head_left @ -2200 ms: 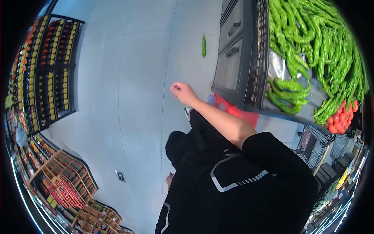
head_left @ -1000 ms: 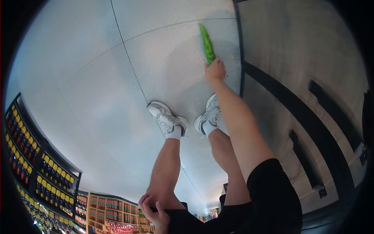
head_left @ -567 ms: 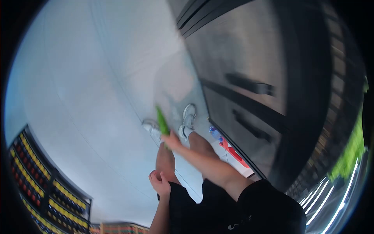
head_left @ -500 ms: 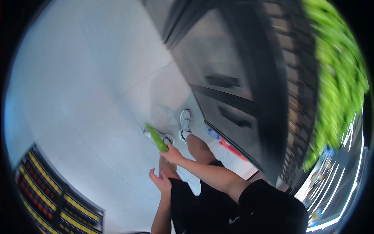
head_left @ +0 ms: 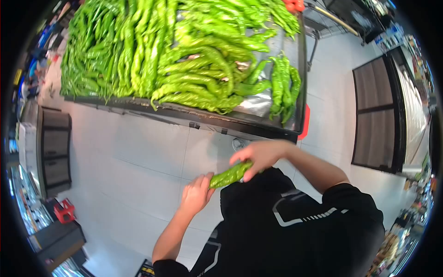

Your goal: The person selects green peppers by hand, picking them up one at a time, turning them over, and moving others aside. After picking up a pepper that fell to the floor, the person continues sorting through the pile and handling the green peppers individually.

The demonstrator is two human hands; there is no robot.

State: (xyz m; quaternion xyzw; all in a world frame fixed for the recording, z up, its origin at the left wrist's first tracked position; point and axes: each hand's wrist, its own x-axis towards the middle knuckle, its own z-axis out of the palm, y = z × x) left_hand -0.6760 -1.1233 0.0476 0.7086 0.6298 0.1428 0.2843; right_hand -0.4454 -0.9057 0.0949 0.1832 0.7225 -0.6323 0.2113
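A long, wrinkled green pepper [head_left: 229, 176] is held in front of my body, slanting up to the right. My left hand [head_left: 195, 192] closes its fingers on the lower left end. The upper right end sits in my right hand [head_left: 263, 155], between thumb and fingers, slightly blurred. Ahead of both hands stands a display stand [head_left: 184, 113] with a dark edge, bearing many green peppers [head_left: 194, 76] laid in rows. A small bunch of green peppers [head_left: 284, 90] lies at its right corner on a shiny metal surface.
Something red [head_left: 304, 122] shows at the stand's right corner. Dark cabinets stand left [head_left: 56, 150] and right [head_left: 376, 113]. A red stool [head_left: 64, 210] is at lower left. Pale tiled floor [head_left: 138, 171] lies between, and a shoe [head_left: 238, 144] shows below the stand.
The view has swung from the floor up to the pepper display. My left hand, open and apart before, now grips the pepper too; my right hand still holds it.
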